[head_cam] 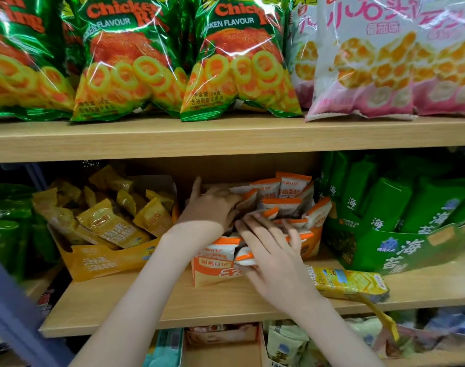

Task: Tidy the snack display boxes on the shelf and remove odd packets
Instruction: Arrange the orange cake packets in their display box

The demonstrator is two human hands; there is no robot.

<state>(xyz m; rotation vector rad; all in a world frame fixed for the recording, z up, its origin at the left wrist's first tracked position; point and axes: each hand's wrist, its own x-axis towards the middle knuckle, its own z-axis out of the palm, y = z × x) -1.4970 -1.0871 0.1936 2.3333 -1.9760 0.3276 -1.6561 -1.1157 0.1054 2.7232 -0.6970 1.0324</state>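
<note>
Ok, wooden shelf [157,308] nearest. Orange display box [212,276] sits mid-board. My right hand [276,258] lies flat on its packets [287,205], fingers straight. My left hand [212,207] is behind, fingers buried in packets, grip unreadable. A loose yellow packet [350,282] lies just right. Chicken bags [239,62] stand on the shelf above.

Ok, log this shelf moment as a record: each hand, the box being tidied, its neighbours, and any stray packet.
left hand: dug in among the orange-and-white packets, grip unclear
right hand: fingers spread flat over the front packets
box in work: orange display box, on the middle shelf
neighbours: yellow box on its left, green box on its right
stray: yellow packet lying flat on the shelf beside the right wrist
</note>
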